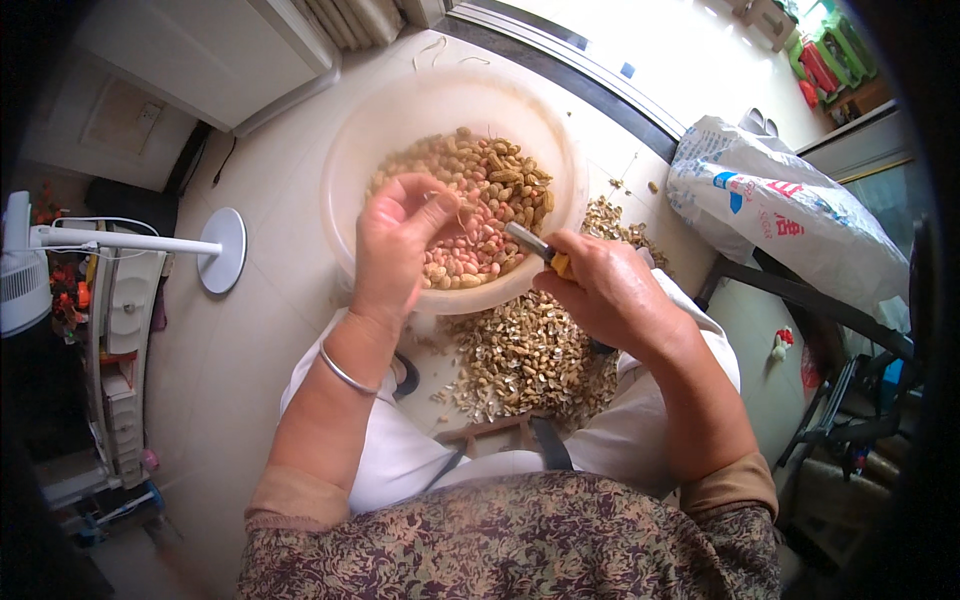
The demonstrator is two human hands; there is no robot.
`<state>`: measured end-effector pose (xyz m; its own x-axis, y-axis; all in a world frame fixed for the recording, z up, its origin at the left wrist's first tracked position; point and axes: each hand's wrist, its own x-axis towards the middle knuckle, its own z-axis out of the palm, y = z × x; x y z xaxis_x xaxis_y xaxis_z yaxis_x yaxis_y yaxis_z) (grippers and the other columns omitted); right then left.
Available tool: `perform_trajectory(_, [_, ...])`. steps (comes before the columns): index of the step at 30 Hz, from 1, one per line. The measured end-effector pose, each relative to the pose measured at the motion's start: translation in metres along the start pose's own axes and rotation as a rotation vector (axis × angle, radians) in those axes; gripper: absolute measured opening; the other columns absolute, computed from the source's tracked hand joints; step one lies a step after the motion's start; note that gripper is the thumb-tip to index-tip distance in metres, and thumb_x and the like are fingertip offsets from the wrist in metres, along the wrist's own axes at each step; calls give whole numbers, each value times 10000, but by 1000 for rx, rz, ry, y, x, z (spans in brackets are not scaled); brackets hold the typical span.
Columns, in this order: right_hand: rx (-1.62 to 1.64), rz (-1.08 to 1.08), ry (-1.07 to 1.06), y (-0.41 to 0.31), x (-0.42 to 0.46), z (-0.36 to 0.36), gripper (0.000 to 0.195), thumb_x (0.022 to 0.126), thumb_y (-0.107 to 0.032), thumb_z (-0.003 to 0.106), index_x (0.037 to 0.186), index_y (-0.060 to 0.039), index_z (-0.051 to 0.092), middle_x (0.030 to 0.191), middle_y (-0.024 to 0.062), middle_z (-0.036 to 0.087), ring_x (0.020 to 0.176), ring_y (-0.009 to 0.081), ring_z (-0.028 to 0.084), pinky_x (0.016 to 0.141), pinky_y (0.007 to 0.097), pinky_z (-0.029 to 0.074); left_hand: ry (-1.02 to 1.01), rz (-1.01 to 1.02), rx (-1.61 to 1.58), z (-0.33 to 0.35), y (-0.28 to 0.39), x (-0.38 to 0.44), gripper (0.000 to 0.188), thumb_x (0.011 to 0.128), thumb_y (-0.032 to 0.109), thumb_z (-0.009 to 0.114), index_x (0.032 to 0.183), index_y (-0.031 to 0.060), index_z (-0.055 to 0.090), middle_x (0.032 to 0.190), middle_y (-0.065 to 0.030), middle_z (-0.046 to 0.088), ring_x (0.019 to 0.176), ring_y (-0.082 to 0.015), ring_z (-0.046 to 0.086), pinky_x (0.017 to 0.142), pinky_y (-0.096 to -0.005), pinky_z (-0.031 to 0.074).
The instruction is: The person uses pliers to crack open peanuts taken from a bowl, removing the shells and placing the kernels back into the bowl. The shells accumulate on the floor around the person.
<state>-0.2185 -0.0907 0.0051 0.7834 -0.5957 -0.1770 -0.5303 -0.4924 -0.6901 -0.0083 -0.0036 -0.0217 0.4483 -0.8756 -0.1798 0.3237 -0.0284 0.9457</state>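
Observation:
My left hand [397, 232] is raised over a large translucent plastic basin [450, 301]. Between its thumb and fingers is a peanut pod [466, 208] with a thin stem, partly hidden by the fingers. In my right hand [611, 281], at the basin's near right rim, is a pair of pliers [528, 238] with a metal head and a yellow grip. The tool's head points left over the basin. Unshelled peanuts [517, 171] fill the far and right side of the basin, and pink shelled kernels [480, 238] lie in its middle.
Broken peanut shells [532, 360] are heaped on the tiled floor between my legs. A white fan [135, 238] on a round base stands at left. To the right are a white woven sack [780, 202] with printing and a dark metal frame [817, 300]. A door track [585, 82] crosses behind.

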Motion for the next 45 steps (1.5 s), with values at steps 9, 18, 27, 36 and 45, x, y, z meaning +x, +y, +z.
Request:
perform_trajectory(9, [126, 11, 112, -2, 1, -2, 250, 894, -149, 720, 1067, 15, 644, 758, 174, 649, 681, 256, 647, 633, 382, 502, -59, -98, 331, -22, 7, 14, 80, 906, 48, 717, 970, 45, 669, 857, -37, 704, 717, -81, 654, 624, -216, 546])
perform_trajectory(18, [393, 103, 120, -5, 3, -6, 206, 934, -129, 697, 1082, 6, 649, 755, 34, 625, 648, 73, 538, 560, 278, 451, -387, -94, 1128, -33, 6, 3, 227, 766, 87, 766, 965, 19, 681, 915, -118, 713, 890, -277, 687, 784, -387, 540])
perform_trajectory(27, [277, 48, 71, -9, 3, -3, 240, 917, -167, 704, 1065, 15, 653, 732, 147, 659, 668, 185, 645, 611, 357, 504, -281, 99, 1285, -38, -16, 4, 190, 807, 84, 680, 994, 53, 677, 883, -149, 694, 854, -308, 680, 754, -413, 536])
perform_trajectory(36, [132, -51, 136, -9, -2, 2, 280, 889, -121, 710, 1129, -14, 614, 872, 190, 660, 788, 330, 662, 707, 407, 517, -217, -208, 81, -15, 21, 0, 235, 935, 13, 650, 1165, -12, 612, 1052, -94, 674, 929, -200, 708, 793, -291, 613])
perform_trajectory(45, [-75, -59, 88, -6, -3, 9, 323, 876, -89, 688, 1177, -44, 578, 1052, 197, 644, 994, 406, 634, 846, 462, 518, -307, -119, 38, 1, 18, -11, 304, 885, -62, 684, 1179, 12, 668, 1057, -73, 692, 944, -148, 689, 839, -287, 604])
